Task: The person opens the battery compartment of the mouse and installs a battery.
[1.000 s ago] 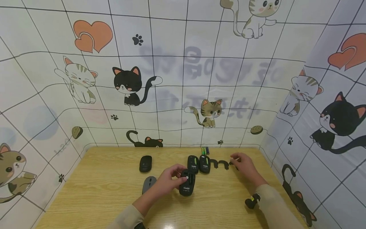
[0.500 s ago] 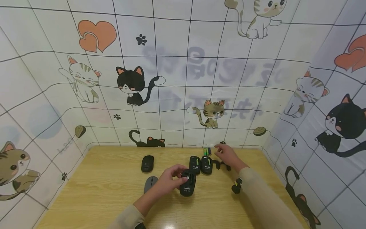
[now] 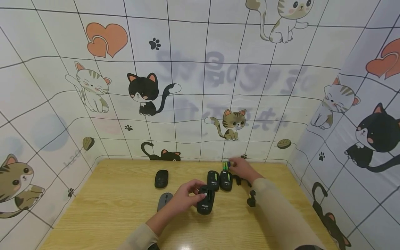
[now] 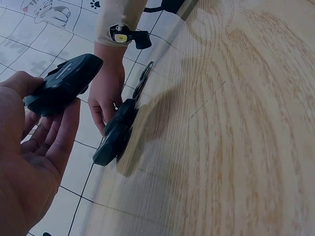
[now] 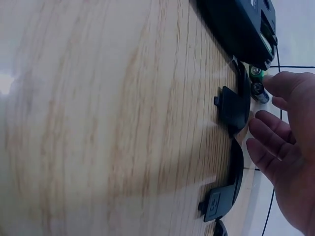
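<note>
We see a white backdrop [image 3: 187,41] printed with grid lines, cats, hearts and paw prints, standing behind and beside a pale wooden table [image 3: 118,218]. From the head view, we find the left hand [image 3: 185,196] gripping a black mouse [image 3: 205,205], its underside and long slot facing us. Beyond it lie an upturned mouse [image 3: 213,178] and a second upturned mouse [image 3: 226,180], side by side, each with a battery showing in its slot. Small green and dark batteries [image 3: 225,165] sit near the back edge, where the fingertips of the right hand [image 3: 245,170] reach. The black covers [image 3: 238,179] are partly hidden by that arm. To the left we have a black mouse lying right way up [image 3: 161,178] and a grey mouse [image 3: 164,199], partly behind the left wrist.

In the left wrist view, we see thumb and fingers holding the black mouse from opposite sides, clear of the tabletop.

In the right wrist view, the covers lie in a line beside an upturned mouse. The right hand is relaxed, a gap between thumb and fingers, its thumb tip just beside the batteries; we cannot tell whether it touches them.
</note>
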Tool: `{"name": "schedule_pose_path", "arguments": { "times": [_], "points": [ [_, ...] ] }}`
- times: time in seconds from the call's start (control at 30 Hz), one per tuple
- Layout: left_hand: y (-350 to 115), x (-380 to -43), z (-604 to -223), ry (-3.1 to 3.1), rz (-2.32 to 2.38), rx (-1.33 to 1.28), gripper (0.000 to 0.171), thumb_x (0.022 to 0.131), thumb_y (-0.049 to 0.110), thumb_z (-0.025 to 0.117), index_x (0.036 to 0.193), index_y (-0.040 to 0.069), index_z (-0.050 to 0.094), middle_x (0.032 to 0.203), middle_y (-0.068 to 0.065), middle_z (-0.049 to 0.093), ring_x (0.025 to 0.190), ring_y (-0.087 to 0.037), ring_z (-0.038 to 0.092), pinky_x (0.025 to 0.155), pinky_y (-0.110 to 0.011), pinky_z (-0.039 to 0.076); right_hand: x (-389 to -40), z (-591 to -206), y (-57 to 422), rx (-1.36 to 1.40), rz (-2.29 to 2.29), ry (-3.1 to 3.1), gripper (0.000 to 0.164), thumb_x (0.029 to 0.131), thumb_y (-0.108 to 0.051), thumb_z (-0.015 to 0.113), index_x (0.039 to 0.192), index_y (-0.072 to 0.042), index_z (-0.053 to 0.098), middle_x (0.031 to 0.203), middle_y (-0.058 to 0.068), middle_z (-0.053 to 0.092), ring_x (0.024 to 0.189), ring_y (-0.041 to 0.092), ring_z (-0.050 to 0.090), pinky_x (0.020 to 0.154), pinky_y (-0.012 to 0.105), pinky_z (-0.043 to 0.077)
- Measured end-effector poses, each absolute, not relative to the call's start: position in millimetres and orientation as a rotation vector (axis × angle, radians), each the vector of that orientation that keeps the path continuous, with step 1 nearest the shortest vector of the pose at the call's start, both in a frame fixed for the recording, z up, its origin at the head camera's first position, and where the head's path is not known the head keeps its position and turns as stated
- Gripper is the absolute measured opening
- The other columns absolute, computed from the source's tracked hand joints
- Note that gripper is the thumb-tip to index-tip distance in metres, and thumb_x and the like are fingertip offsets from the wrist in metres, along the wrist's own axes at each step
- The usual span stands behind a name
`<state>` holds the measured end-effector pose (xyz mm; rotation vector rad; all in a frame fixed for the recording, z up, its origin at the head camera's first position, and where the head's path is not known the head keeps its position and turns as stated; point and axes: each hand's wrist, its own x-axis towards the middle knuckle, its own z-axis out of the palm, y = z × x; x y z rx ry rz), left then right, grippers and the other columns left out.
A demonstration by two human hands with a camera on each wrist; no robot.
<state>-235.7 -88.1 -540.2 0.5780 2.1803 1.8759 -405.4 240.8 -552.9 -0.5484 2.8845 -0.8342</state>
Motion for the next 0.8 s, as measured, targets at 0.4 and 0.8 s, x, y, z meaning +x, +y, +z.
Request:
{"name": "schedule_pose_path", "arguments": {
  "times": [0.4, 0.8],
  "points": [
    [-89.1, -234.1, -539.8, 2.189, 1.875, 0.586, 0.030, 0.106, 0.016, 0.077, 0.135, 0.019, 0.072, 0.117, -0.006, 0.069, 0.100, -0.024, 0.065, 0.071, -0.039, 0.069, -410.8, -553.0, 239.4, -0.497, -0.866, 2.851, 0.041, 0.107, -0.015, 0.072, 0.143, 0.004, 0.065, 0.121, 0.020, 0.073, 0.108, 0.034, 0.071, 0.091, 0.054, 0.061],
    [-88.5, -233.3, -539.7, 2.177, 1.891, 0.590, 0.030, 0.106, 0.015, 0.077, 0.135, 0.019, 0.072, 0.116, -0.006, 0.069, 0.100, -0.025, 0.065, 0.070, -0.040, 0.069, -404.7, -547.9, 236.3, -0.374, -1.077, 2.771, 0.038, 0.102, -0.007, 0.079, 0.132, 0.002, 0.057, 0.124, 0.024, 0.069, 0.110, 0.035, 0.068, 0.091, 0.053, 0.058]
  ]
}}
